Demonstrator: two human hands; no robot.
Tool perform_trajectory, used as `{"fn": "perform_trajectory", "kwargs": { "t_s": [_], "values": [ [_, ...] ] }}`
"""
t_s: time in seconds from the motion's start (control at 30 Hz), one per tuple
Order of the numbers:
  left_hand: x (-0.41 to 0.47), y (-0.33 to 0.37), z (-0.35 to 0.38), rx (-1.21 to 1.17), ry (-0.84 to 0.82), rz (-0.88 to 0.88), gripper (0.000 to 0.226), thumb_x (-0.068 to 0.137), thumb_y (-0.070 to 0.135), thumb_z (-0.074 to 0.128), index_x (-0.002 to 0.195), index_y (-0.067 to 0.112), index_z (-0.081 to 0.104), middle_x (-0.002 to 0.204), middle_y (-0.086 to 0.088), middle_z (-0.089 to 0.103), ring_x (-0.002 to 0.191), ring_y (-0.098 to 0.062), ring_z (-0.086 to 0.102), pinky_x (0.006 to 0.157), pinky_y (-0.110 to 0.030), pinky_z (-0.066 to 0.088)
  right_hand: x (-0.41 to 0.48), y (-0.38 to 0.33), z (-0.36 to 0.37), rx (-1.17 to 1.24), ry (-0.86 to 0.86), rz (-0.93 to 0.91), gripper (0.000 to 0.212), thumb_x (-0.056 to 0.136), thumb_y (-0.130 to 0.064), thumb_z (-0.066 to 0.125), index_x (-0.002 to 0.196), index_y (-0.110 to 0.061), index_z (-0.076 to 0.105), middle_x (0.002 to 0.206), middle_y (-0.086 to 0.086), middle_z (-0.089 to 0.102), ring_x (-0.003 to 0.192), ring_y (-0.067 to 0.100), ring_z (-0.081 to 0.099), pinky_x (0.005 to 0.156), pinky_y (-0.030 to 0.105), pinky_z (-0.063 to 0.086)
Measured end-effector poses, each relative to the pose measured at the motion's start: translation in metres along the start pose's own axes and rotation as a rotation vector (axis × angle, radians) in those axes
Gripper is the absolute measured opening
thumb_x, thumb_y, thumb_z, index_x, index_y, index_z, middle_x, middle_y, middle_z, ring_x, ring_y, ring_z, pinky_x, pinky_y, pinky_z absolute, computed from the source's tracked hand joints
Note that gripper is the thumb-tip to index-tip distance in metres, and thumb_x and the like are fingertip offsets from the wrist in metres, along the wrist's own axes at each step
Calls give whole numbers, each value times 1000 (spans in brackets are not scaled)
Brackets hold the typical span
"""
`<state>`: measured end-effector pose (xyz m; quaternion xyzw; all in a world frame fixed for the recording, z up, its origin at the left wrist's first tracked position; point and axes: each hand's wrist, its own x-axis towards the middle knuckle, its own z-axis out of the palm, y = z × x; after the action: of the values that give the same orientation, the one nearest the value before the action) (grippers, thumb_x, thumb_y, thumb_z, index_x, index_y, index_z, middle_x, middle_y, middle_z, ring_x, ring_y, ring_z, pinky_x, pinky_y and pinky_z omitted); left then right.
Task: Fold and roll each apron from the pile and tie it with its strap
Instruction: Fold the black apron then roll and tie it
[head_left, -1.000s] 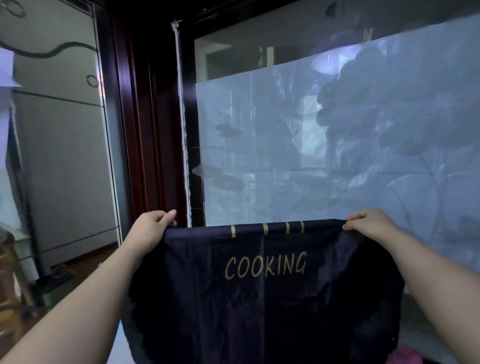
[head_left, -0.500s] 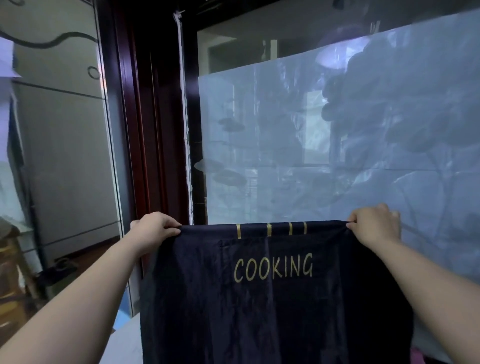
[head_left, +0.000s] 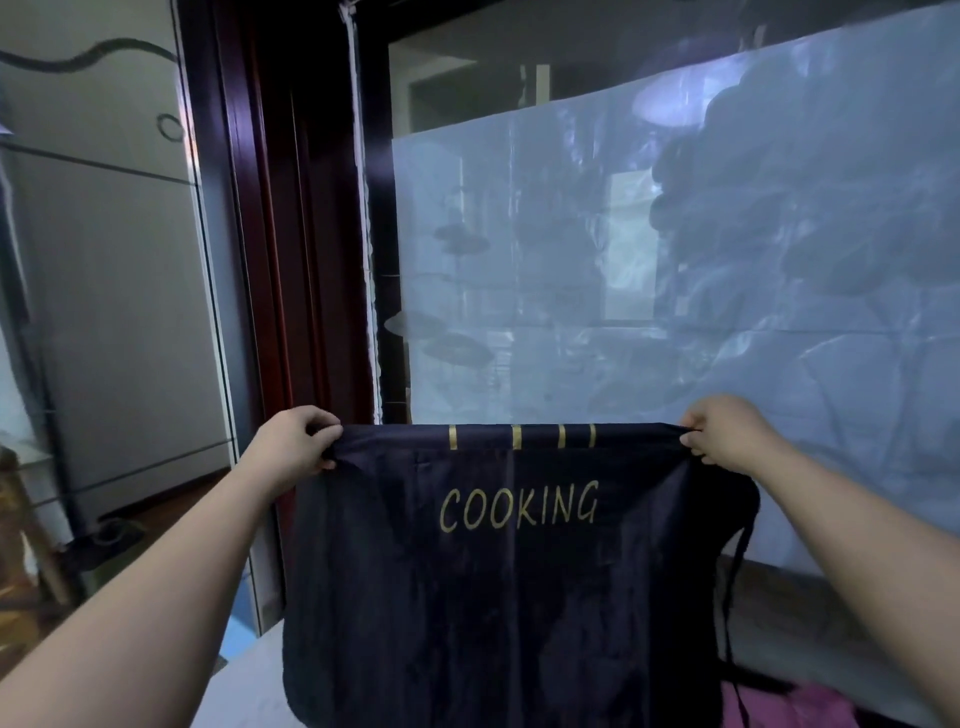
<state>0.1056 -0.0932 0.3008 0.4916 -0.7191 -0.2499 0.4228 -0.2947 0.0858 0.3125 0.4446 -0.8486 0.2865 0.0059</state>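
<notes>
Between the two hands, apron (head_left: 519, 597): dark cloth lettered COOKING in gold, held up by its top hem in front of the far glass pane (head_left: 675, 286). Its lower part runs out of view at the near edge.
Left hand (head_left: 293, 449): fingers and thumb are curled tight on the left corner of the hem, pinching the cloth.
Right hand (head_left: 727, 434): the same pinch on the right corner, with the fingers bunched round the hem.
Change: a second ago the apron flared wide at both sides. Now it hangs nearly flat, with the hem drawn straight between the hands. Both hands keep their grip at much the same height.
Strap (head_left: 740, 561): a thin dark cord now shows, dangling loose down the apron's right edge toward the near right.
Meaning for the task: by my judgement this apron is shaken out and squared, ready to be laid down for its first fold. It has not yet been folded, rolled or tied.
Containers: no box, basket or bag is in view, so there are no contents to report.
Pink cloth (head_left: 779, 709): a patch lies at the near right edge, partly behind the apron. It may belong to the pile, but too little shows to tell.
White surface (head_left: 249, 675): it lies near left, below the left forearm, and is probably where the folding will happen.
</notes>
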Motion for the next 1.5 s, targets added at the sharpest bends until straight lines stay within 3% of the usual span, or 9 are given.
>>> {"fn": "perform_trajectory", "kwargs": {
  "t_s": [0.17,0.43,0.6,0.7,0.8,0.93,1.1,1.3,1.5],
  "values": [
    [6,-4,-5,-102,-148,42,27,89,1,63,115,6,61,90,-9,64,73,-18,63,60,-14,55,-2,3,7,-8,16,57,18,88,-17,65,74,-7,68,63,7,68,67,20,67,73,28,49],
    [45,-3,2,257,-145,181,7,89,16,67,94,17,72,90,0,69,84,-16,63,80,-31,50,20,-16,17,69,36,157,20,92,-10,57,73,-9,51,42,0,61,51,6,63,51,26,35],
    [80,-17,20,65,-109,46,11,94,10,59,87,8,68,76,-8,68,64,-15,65,63,-24,55,45,-33,29,56,-34,142,23,87,-6,64,68,-12,52,62,-6,71,65,0,66,48,17,45],
    [102,-26,29,-64,-175,-78,14,97,10,54,92,5,66,86,-12,69,71,-16,68,64,-25,57,59,-49,43,-316,-173,107,35,89,-35,64,111,-9,62,126,6,60,117,17,54,86,21,43],
    [123,-35,36,-168,-175,-156,16,99,11,50,98,2,64,100,-15,67,77,-17,66,60,-24,55,72,-57,61,-226,-194,99,39,98,-28,49,122,2,55,133,17,53,109,29,57,89,29,47],
    [135,-38,34,-257,53,-32,19,99,16,50,88,12,65,105,-15,68,89,-22,65,80,-34,51,92,-63,76,263,135,90,29,98,-1,37,75,-10,53,103,26,59,99,41,59,68,35,47],
    [71,-60,37,3,560,427,18,97,8,49,102,-1,65,112,-17,62,108,-26,55,95,-15,31,40,-51,100,444,687,-240,28,88,-8,41,104,2,61,111,19,63,101,34,57,85,29,39],
    [-65,-179,70,182,187,83,18,96,11,54,101,1,69,140,-16,47,131,-28,42,105,-24,28,-59,41,197,148,279,-255,19,83,-2,52,97,1,64,110,17,64,94,35,61,81,37,47],
    [-175,-258,98,429,-394,-255,20,96,14,55,104,6,71,121,-9,63,116,-25,55,89,-28,38,-123,120,271,-147,-531,-92,22,87,4,53,101,-2,69,111,15,68,103,30,62,87,29,43]
  ]
}}
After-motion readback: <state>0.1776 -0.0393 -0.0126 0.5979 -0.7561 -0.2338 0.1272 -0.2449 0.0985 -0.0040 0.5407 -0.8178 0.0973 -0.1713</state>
